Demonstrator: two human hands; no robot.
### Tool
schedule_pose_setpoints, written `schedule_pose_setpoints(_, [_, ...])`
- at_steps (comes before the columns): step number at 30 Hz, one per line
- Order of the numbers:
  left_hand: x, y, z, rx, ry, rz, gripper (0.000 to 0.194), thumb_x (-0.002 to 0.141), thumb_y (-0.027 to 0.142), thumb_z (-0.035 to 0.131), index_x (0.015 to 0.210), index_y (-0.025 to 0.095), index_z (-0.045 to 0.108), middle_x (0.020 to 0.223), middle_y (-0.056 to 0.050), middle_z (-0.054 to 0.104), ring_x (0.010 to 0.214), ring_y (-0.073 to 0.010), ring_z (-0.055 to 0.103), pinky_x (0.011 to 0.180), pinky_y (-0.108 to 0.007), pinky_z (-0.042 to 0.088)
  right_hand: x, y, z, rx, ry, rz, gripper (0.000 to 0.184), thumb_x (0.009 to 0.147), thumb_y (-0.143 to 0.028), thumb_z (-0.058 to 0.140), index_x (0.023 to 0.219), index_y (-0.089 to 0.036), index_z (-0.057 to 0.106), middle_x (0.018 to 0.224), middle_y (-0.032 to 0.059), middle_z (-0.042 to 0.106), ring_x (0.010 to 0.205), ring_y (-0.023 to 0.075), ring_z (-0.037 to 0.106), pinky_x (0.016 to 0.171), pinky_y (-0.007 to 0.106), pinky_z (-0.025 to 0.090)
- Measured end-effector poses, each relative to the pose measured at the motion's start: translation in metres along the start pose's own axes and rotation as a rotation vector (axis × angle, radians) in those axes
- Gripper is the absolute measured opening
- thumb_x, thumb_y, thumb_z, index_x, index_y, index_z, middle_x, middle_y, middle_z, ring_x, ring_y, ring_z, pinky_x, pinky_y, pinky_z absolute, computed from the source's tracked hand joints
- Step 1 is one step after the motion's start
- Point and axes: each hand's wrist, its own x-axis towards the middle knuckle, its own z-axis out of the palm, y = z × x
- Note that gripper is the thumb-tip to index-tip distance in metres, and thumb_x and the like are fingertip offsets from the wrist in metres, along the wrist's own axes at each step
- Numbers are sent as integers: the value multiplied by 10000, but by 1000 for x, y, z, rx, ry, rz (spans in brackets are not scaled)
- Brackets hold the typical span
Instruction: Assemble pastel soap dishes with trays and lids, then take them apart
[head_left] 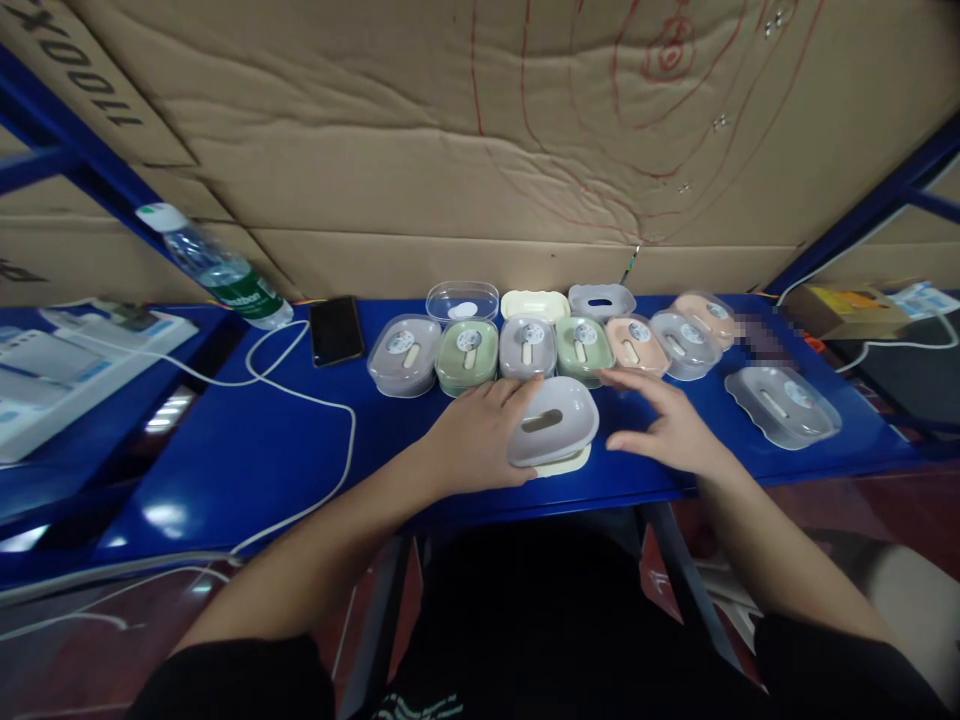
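Note:
A lilac-grey soap dish (568,400) with a long slot in its floor sits tilted over a cream piece (568,463), of which only the front edge shows. My left hand (480,437) grips the dish by its left side, with the thumb near the front and the fingers at the back. My right hand (667,425) is just right of the dish, thumb and fingers spread, holding nothing. Just behind stands a row of clear-lidded soap boxes, among them a green one (466,358), a lilac one (528,347) and a peach one (637,346).
At the back lie a clear lid (462,300), a cream tray (535,305) and a slotted grey tray (601,300). Another lidded box (782,406) stands at the right. Leftward are a phone (336,331), a leaning water bottle (217,268) and a white cable (352,440). Cardboard (337,130) walls the back.

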Motion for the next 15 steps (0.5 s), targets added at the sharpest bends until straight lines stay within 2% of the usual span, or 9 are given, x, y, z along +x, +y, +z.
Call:
schedule_pose_setpoints(2, [1,1,2,29,-47,2,1169,762,544,844,1721,149,303,1632,-272,550,1440,-492,619,1179,-644,535,0,-2,12,-99,-139,-67,1011,761,-629,980,1651,-384,568,1654,111,629,1516,403,609,1253,639,522])
schedule_pose_setpoints(5, [3,2,9,73,-62,2,1163,764,550,834,1715,139,305,1581,-270,590,1378,-480,658,1144,-631,558,3,2,29,-144,-278,-104,1085,788,-675,939,1720,-386,465,1743,135,519,1578,417,540,1272,647,499])
schedule_pose_setpoints(10, [3,4,16,110,-55,57,1114,771,528,812,1702,164,319,1516,-238,638,1308,-447,688,1092,-605,583,-4,17,39,-121,-267,-100,1008,829,-651,917,1707,-419,479,1694,106,570,1529,380,601,1264,600,529])
schedule_pose_setpoints(15, [5,1,18,52,-77,54,1093,788,504,780,1708,136,320,1559,-255,603,1349,-445,660,1139,-602,553,-11,21,40,-100,-241,-80,983,808,-659,930,1670,-383,546,1654,112,605,1511,381,616,1260,585,537])
